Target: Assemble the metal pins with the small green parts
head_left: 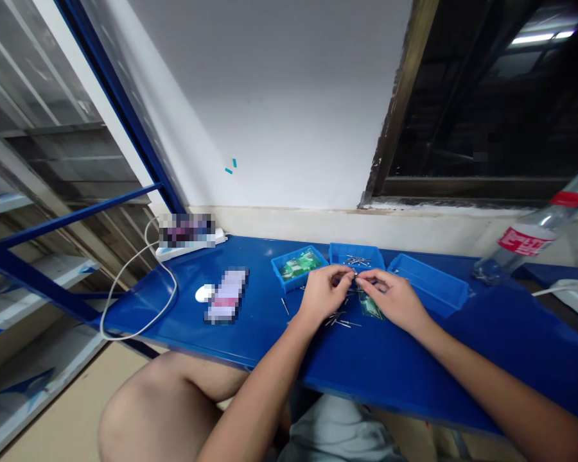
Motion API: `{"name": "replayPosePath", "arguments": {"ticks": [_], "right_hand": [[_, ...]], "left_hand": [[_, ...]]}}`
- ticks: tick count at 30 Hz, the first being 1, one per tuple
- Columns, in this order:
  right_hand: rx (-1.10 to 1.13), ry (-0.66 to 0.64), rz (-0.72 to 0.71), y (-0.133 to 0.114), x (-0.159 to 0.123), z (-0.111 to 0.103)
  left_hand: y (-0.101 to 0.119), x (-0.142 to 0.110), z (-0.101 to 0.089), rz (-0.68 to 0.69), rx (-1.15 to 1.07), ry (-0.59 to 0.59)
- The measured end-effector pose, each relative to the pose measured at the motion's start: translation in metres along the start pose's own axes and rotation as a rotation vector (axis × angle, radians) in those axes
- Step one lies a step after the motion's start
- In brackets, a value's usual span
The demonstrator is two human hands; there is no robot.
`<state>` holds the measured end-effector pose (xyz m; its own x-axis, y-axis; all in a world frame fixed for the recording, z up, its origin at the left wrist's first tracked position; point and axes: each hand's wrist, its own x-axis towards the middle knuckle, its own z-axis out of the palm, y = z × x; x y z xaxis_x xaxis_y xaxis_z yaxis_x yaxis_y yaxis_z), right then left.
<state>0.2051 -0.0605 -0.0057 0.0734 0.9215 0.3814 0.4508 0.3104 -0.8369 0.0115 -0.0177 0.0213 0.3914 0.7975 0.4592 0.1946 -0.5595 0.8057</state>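
My left hand (324, 292) and my right hand (389, 296) meet fingertip to fingertip above the blue table. Both are closed in a pinch around something small between them, too small to name. Below them lies a loose pile of thin metal pins (340, 319), partly covered by my left hand. A small clear bag with green print (368, 304) lies under my right fingers, with pins on it. Behind my hands stands a blue bin (357, 255) with more thin metal pieces. To its left, another blue bin (293, 282) holds green-printed bags.
A third blue bin (428, 285) sits to the right. A plastic bottle (515, 247) with a red label leans at the far right. On the left are a phone (227, 295), a white round object (204, 293), a power strip (192, 247) and its looping white cable (173, 292).
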Motion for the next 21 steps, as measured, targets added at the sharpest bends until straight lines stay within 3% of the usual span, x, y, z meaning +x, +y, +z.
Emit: {"name": "replayPosePath", "arguments": {"ticks": [5, 14, 21], "right_hand": [[0.208, 0.025, 0.104, 0.003, -0.001, 0.002], [-0.043, 0.013, -0.020, 0.001, -0.001, -0.001], [0.042, -0.053, 0.004, -0.006, -0.001, -0.002]], "left_hand": [[0.001, 0.001, 0.000, 0.040, -0.072, -0.061], [-0.010, 0.004, 0.004, -0.002, -0.312, -0.060], [-0.005, 0.004, 0.002, -0.014, -0.260, -0.041]]}}
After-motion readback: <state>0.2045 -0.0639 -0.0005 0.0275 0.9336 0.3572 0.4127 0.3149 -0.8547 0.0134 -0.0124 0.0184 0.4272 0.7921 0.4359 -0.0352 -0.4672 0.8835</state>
